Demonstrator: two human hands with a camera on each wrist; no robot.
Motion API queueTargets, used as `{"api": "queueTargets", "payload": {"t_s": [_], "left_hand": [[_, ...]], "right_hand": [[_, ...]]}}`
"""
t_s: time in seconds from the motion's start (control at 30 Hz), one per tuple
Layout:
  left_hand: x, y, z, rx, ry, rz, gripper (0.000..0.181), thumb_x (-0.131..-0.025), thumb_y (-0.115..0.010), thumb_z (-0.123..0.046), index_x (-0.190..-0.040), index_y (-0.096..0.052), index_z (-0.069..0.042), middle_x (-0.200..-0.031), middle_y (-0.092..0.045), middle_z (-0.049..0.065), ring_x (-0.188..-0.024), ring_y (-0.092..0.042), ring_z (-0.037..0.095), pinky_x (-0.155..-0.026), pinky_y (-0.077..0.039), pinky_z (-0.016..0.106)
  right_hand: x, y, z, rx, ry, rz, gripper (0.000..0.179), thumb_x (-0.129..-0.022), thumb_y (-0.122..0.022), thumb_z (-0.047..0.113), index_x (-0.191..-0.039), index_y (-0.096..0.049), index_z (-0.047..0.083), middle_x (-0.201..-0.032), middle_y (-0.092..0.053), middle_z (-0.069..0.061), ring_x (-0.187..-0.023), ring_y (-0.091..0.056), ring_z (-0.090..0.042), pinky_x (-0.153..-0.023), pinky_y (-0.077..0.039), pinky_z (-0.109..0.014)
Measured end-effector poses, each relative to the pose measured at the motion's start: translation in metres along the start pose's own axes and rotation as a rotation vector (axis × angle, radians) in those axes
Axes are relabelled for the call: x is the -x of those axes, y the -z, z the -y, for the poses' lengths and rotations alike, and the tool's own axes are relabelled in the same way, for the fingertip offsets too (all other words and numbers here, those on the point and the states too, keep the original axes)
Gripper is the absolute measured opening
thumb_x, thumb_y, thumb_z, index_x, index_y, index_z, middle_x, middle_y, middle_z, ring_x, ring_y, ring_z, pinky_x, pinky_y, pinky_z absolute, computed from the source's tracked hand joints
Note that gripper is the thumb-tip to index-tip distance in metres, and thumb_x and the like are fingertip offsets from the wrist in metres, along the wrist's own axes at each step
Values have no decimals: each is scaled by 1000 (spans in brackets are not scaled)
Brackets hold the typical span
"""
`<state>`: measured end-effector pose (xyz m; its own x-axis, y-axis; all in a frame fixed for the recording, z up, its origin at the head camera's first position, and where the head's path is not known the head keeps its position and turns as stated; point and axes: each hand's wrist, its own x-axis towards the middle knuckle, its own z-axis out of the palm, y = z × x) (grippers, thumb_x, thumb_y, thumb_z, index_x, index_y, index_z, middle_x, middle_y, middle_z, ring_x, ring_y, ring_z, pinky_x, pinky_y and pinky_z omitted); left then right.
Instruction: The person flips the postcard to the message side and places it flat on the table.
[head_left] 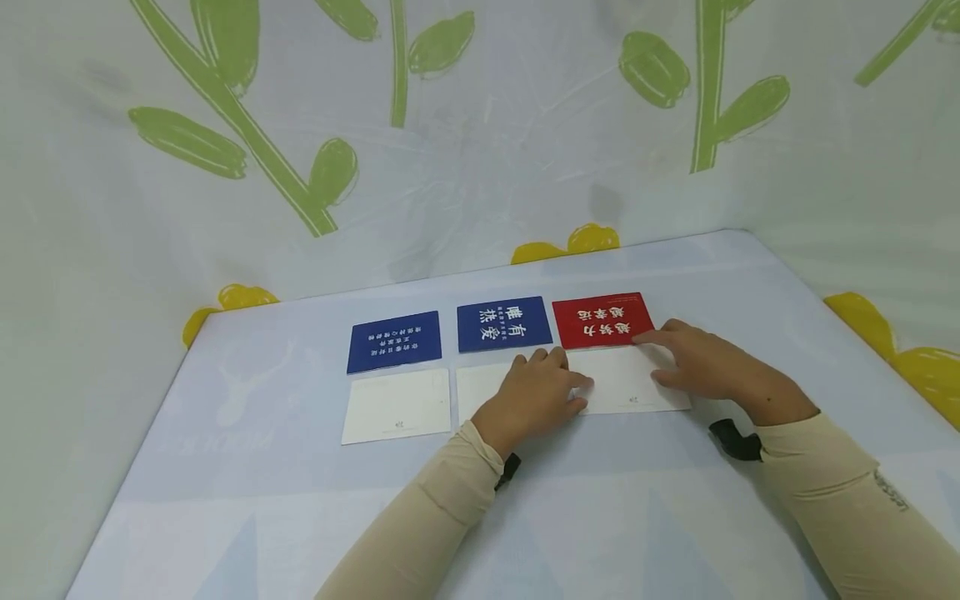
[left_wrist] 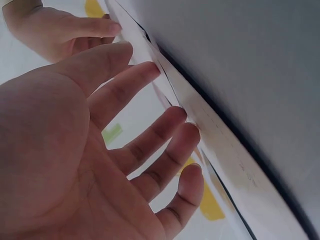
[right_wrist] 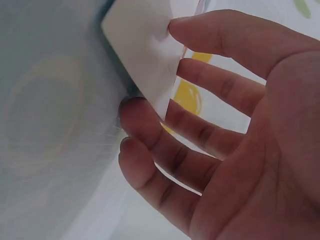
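Note:
Two rows of cards lie on the table. In the back row are a left blue card (head_left: 393, 342), a middle blue card (head_left: 504, 323) and a red card (head_left: 603, 321), all with white lettering. The front row has a left white card (head_left: 397, 408), a middle white card (head_left: 477, 387) and a right white card (head_left: 626, 382). My left hand (head_left: 534, 393) rests over the middle and right white cards, hiding where they meet, its fingers loosely bent. My right hand (head_left: 708, 367) touches the right white card with its thumb; its index finger reaches the red card's near corner.
The cards lie on a pale cloth-covered table (head_left: 300, 500). Behind it hangs a white sheet (head_left: 510, 167) with green leaves and yellow flowers. Dark wrist straps (head_left: 735, 440) show below the hands.

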<state>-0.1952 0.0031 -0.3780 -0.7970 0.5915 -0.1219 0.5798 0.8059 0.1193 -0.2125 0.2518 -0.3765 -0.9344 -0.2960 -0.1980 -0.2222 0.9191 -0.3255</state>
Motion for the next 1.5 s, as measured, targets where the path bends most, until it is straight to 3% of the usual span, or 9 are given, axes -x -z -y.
{"api": "queueTargets", "payload": {"t_s": [0.23, 0.47, 0.67, 1.0, 1.33, 1.5], "left_hand": [[-1, 0, 1, 1, 6, 3, 40, -95, -66, -41, -135, -62, -38, -128, -61, 1, -118, -55, 18, -99, -51, 42], [0, 0, 2, 5, 3, 6, 40, -95, -66, -41, -135, -62, -38, -128, -61, 1, -118, -54, 19, -99, -51, 42], [0, 1, 3, -2, -6, 17, 41, -96, -65, -40, -136, -61, -38, -130, -60, 1, -119, -54, 19, -99, -51, 41], [0, 1, 4, -10, -7, 31, 41, -96, -64, -40, -137, -60, -39, -131, -60, 1, -122, -53, 20, -101, -50, 42], [-1, 0, 4, 4, -2, 42, 41, -96, -65, -40, -137, -60, -38, -132, -59, 1, -122, -53, 20, -101, -50, 43], [-1, 1, 4, 6, -3, 38, 41, -96, -65, -40, -137, -60, -38, -132, -60, 1, -122, -53, 20, -101, -51, 43]], "right_hand": [[-2, 0, -1, 36, -16, -42, 58, -86, -77, 20, -139, -57, 6, -126, -56, -28, -107, -60, -40, -77, -61, -50], [-11, 1, -2, 57, 2, -123, 53, -90, -73, 22, -137, -58, 3, -133, -54, -28, -121, -53, -46, -92, -54, -59], [-28, 2, -4, 108, 38, -106, 63, -89, -74, 28, -145, -52, 8, -147, -44, -28, -134, -41, -49, -94, -51, -63], [-44, 9, -4, 124, 104, -51, 65, -88, -76, 30, -144, -52, 7, -150, -44, -24, -135, -43, -46, -96, -53, -59], [-52, 11, 0, 106, 83, 29, 74, -82, -81, 32, -144, -52, 6, -148, -47, -25, -134, -44, -46, -95, -54, -58], [-55, 12, -1, 116, 88, 31, 72, -82, -81, 30, -143, -53, 6, -147, -49, -24, -134, -45, -45, -97, -52, -59]]}}
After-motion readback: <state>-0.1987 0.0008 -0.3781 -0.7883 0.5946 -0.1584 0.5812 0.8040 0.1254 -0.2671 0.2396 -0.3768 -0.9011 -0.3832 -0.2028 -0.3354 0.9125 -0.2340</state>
